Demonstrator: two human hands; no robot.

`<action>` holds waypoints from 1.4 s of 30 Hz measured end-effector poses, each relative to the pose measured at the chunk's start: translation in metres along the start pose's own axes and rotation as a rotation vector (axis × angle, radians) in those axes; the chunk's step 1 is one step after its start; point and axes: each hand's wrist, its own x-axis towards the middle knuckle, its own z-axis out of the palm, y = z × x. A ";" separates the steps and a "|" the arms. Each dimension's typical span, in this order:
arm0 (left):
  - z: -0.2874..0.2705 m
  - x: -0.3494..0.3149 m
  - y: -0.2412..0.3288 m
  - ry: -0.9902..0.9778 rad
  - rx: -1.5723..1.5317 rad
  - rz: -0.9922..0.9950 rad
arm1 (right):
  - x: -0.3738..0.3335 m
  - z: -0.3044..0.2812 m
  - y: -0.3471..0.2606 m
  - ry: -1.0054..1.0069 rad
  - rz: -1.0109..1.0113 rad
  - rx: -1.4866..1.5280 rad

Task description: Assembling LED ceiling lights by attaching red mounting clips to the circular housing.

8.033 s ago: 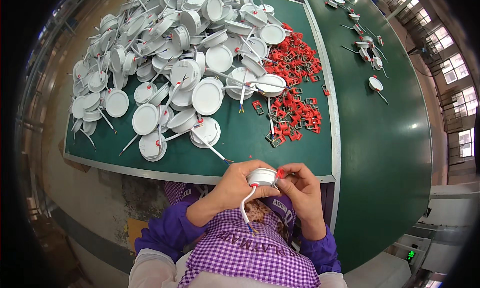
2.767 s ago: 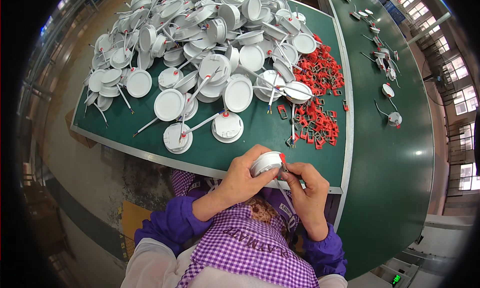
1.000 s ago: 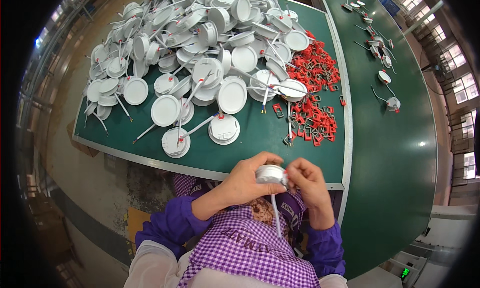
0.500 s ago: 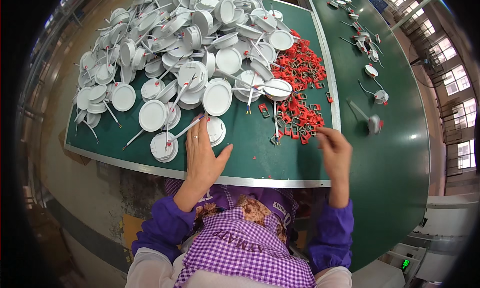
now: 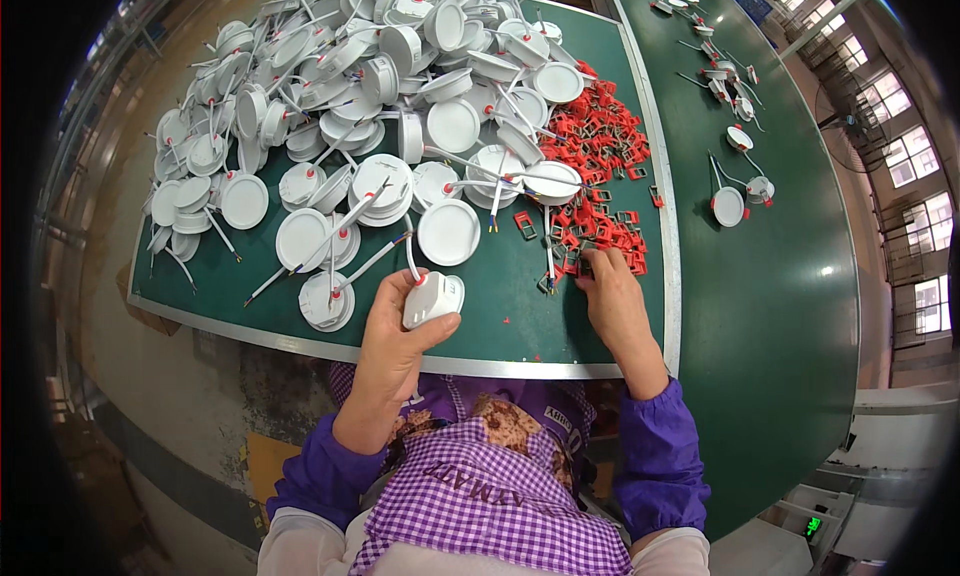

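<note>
My left hand is closed around a small white round downlight, its fingers behind and its thumb along the lower edge. The light is tilted with its back housing showing, and a white cable rises from a red spot on it. My right hand reaches to the near edge of a heap of red spring clips with metal frames. Its fingertips are drawn together among the clips, and what they pinch is hidden. Beside my left hand lies another downlight with its cable pointing up and right.
A large heap of white downlights with loose cables covers the far left of the green table. A metal edge strip borders a green conveyor on the right, where several downlights lie, one white disc nearest.
My left hand has picked up the downlight from the table and drawn it nearer. My right hand has moved left into the clips. The blurred light on the conveyor now lies farther away, at rest.
</note>
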 end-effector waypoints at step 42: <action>0.042 -0.002 -0.020 -0.371 0.451 0.144 | -0.068 -0.009 -0.067 0.211 -0.002 0.555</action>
